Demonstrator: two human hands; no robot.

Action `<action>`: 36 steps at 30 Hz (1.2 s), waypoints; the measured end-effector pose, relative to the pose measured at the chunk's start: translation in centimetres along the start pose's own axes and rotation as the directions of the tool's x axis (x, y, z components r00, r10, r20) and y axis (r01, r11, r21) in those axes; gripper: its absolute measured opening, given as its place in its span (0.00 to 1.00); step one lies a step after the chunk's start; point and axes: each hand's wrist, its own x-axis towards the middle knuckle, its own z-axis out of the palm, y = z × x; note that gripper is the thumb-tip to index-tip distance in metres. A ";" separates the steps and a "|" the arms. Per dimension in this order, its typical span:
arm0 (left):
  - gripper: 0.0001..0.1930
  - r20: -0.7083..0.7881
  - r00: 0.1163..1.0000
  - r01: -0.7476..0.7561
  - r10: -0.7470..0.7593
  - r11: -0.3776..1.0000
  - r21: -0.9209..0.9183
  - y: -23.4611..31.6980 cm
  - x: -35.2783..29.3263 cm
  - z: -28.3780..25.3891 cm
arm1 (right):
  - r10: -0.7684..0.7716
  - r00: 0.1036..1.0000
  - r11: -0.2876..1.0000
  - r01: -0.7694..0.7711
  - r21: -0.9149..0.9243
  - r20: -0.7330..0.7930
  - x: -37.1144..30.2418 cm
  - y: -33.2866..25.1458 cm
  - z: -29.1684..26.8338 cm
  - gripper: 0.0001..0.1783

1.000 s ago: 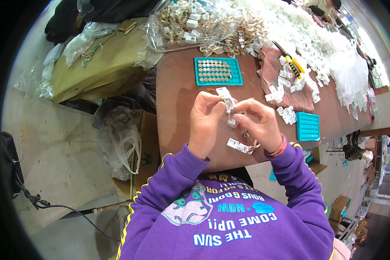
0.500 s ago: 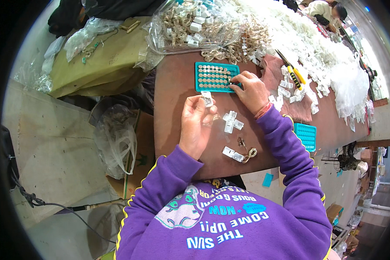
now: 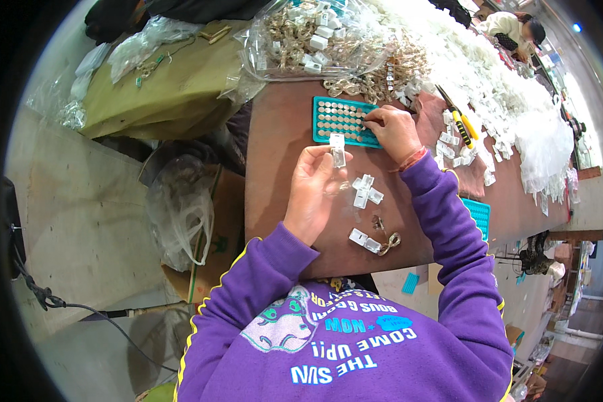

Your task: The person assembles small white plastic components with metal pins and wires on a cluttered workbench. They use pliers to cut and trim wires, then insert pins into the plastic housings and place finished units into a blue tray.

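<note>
My left hand (image 3: 313,191) holds a small white, partly see-through plastic case (image 3: 338,153) upright between thumb and fingertips. Just beyond it lies a teal tray (image 3: 321,100) with rows of round silvery button cells (image 3: 336,118). At the tray's right end, my right hand (image 3: 394,132) reaches over with thumb and forefinger pinched at the cells; whatever is between those fingertips is too small to make out. Nearer me lie a cluster of white plastic cases (image 3: 365,192) and another white case (image 3: 364,240) beside a coil of thin wire (image 3: 388,244).
Yellow-and-black pliers (image 3: 461,124) rest on a pink cloth (image 3: 427,110) among loose white cases. A big white heap (image 3: 476,74) covers the back right. Bundled wires fill a clear bag (image 3: 281,47) at the back. Another teal tray (image 3: 477,216) sits beyond my right forearm. Someone (image 3: 509,30) sits far right.
The whole view has shifted, so the table sits a little further right in it. The case in my left hand is held more upright. My right fingertips have moved slightly farther up the tray.
</note>
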 end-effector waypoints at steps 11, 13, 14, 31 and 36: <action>0.06 -0.016 1.000 -0.023 0.023 0.999 0.023 -0.2 0.1 0.1 | -0.095 0.994 0.936 0.108 0.335 -0.057 -2.8 -7.2 -5.4 0.05; 0.06 0.000 1.000 -0.029 0.029 0.998 0.056 -0.4 0.0 0.2 | -0.156 0.988 0.928 0.148 0.342 -0.004 -4.3 -9.1 -6.0 0.04; 0.05 -0.016 1.000 -0.022 0.023 0.996 0.083 -0.5 0.0 0.2 | -0.193 0.981 0.921 0.185 0.342 -0.009 -4.6 -9.8 -5.8 0.05; 0.06 -0.007 1.000 0.001 0.000 0.991 0.130 -0.6 -0.4 0.2 | -0.233 0.972 0.961 0.227 0.157 0.020 -5.5 -11.2 -5.9 0.04; 0.06 0.010 1.000 0.001 -0.003 0.990 0.139 -0.4 -0.5 0.4 | -0.176 0.980 0.966 0.190 0.174 -0.094 -6.4 -11.9 -5.9 0.08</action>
